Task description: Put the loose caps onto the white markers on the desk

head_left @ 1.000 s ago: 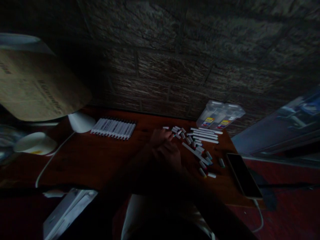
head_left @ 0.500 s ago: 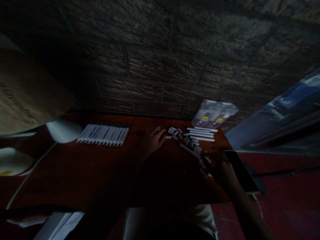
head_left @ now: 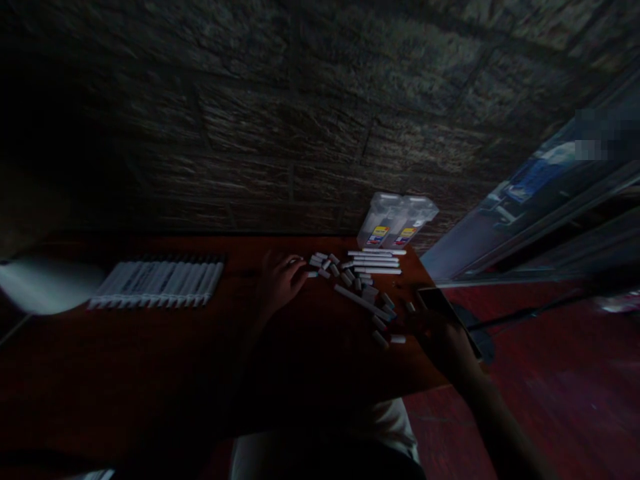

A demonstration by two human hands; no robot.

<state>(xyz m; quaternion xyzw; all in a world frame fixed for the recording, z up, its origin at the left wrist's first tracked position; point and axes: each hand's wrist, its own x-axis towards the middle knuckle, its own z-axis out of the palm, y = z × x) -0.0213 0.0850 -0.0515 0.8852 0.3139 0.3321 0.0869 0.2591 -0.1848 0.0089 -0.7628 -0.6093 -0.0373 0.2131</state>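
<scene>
A: Head view, the sole view. First entry?
B: Left hand (head_left: 283,283), at the table (head_left: 245,252), fingers bent, fingertips just beside the loose white caps (head_left: 324,264). Too dark to tell whether it pinches one.
A: Second entry?
B: Right hand (head_left: 443,337), partly over the phone (head_left: 431,299), a separate cap (head_left: 411,307) near its fingertips. Grip in shadow; cannot tell whether it is bare or closed on something.
A: Alterations?
B: One. The hands, together a second ago, are well apart, on opposite sides of the scattered caps; by judgement, they now work separately.
A: Remaining stock?
B: White markers (head_left: 163,283), one row, side by side, left of the left hand. Thin white barrels (head_left: 375,262), grouped, before the clear cases (head_left: 397,217). One slanted barrel (head_left: 356,299), among the caps.
</scene>
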